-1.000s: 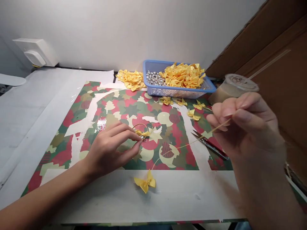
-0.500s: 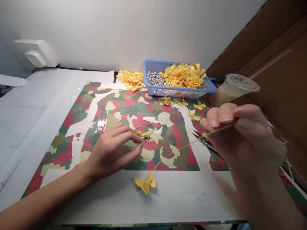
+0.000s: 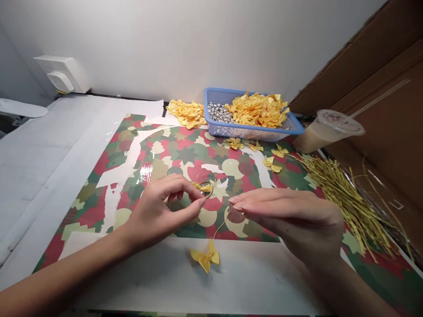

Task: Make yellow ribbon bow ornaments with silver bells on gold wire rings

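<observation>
My left hand [image 3: 168, 204] pinches a thin gold cord loop [image 3: 211, 190] between thumb and fingertips. A yellow ribbon bow [image 3: 205, 188] and a small silver bell, partly hidden by the fingers, sit on that loop. To its right, my right hand [image 3: 291, 220] is closed with fingertips together on a thin gold cord [image 3: 220, 228]. That cord runs down to another yellow bow [image 3: 206, 256], which rests over the white strip near the front edge. The fingertips of both hands are a short way apart.
A blue basket [image 3: 254, 132] at the back holds silver bells and yellow bows. More bows [image 3: 187, 113] are heaped beside it; several [image 3: 272, 164] lie in front. Gold cords [image 3: 346, 202] lie bunched at right, near a lidded drink cup [image 3: 325, 130] and a cardboard box [image 3: 380, 127].
My right hand has come down and left towards my left hand, still with the cord. The bunch of gold cords behind it now shows; the scissors are now hidden. The view has shifted slightly.
</observation>
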The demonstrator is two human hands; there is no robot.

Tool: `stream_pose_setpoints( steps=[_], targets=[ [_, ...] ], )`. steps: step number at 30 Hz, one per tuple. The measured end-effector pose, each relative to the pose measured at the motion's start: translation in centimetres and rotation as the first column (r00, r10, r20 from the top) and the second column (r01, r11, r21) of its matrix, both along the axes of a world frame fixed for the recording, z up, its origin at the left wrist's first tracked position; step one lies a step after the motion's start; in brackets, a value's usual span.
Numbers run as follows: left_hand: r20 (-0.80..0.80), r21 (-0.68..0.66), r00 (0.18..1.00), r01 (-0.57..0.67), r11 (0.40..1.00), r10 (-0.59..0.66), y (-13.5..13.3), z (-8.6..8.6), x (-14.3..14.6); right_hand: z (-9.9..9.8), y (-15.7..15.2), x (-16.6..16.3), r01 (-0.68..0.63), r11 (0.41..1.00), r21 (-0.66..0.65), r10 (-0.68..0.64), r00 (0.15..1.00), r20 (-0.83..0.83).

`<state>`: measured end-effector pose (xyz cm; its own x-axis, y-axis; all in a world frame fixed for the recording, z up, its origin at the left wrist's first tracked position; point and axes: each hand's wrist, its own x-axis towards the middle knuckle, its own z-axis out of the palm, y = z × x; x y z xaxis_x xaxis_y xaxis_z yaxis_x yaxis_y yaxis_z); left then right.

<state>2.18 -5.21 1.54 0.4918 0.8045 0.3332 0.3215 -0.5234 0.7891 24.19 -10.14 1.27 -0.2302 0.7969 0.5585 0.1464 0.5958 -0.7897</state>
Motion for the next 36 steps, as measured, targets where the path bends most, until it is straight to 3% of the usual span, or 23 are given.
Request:
stream_pose_setpoints(
  steps=[3,6,10,13,16,19,23,27,29,33,36],
  targets=[
    [-0.003,0.001,0.999,0.038,0.999,-0.038,-0.1,0.2,0.0,-0.1,-0.2,0.0,0.061,0.998,0.032,-0.062,0.996,0.057],
    [-0.039,0.096,0.995,0.094,0.991,-0.09,-0.2,0.2,-0.1,-0.3,0.0,-0.1,0.207,0.978,-0.006,-0.207,0.978,-0.007],
    [-0.128,0.325,0.98,0.188,0.927,-0.154,-0.4,-0.1,-0.1,-0.5,0.8,-0.1,0.434,0.884,-0.176,-0.463,0.864,-0.198],
    [-0.212,0.446,0.965,0.238,0.863,-0.156,-0.5,-0.3,0.0,-0.3,1.5,0.0,0.509,0.815,-0.277,-0.571,0.787,-0.236],
    [-0.285,0.529,0.949,0.274,0.803,-0.136,-0.5,-0.4,0.0,-0.3,1.9,0.4,0.555,0.783,-0.28,-0.599,0.795,-0.098],
    [-0.316,0.555,0.94,0.29,0.78,-0.125,-0.4,-0.5,-0.1,-0.7,2.1,1.0,0.643,0.754,-0.135,-0.611,0.761,0.219],
    [-0.324,0.562,0.938,0.292,0.774,-0.119,-0.4,-0.6,-0.1,-1.7,2.4,1.8,0.585,0.806,0.095,-0.544,0.668,0.507],
    [-0.324,0.575,0.939,0.289,0.766,-0.112,-0.4,-0.5,-0.1,-2.3,3.1,2.5,0.49,0.859,0.151,-0.464,0.616,0.637],
    [-0.318,0.583,0.942,0.28,0.762,-0.103,-0.3,-0.4,-0.1,-2.1,3.3,2.8,0.486,0.86,0.154,-0.456,0.599,0.658],
    [-0.309,0.605,0.948,0.256,0.754,-0.074,-0.2,-0.2,-0.1,-0.4,1.5,1.9,0.545,0.807,0.226,-0.558,0.579,0.594],
    [-0.284,0.618,0.958,0.215,0.756,-0.041,0.0,-0.2,-0.2,0.3,-2.1,-1.0,0.435,0.888,0.151,-0.43,0.666,0.61]
  ],
)
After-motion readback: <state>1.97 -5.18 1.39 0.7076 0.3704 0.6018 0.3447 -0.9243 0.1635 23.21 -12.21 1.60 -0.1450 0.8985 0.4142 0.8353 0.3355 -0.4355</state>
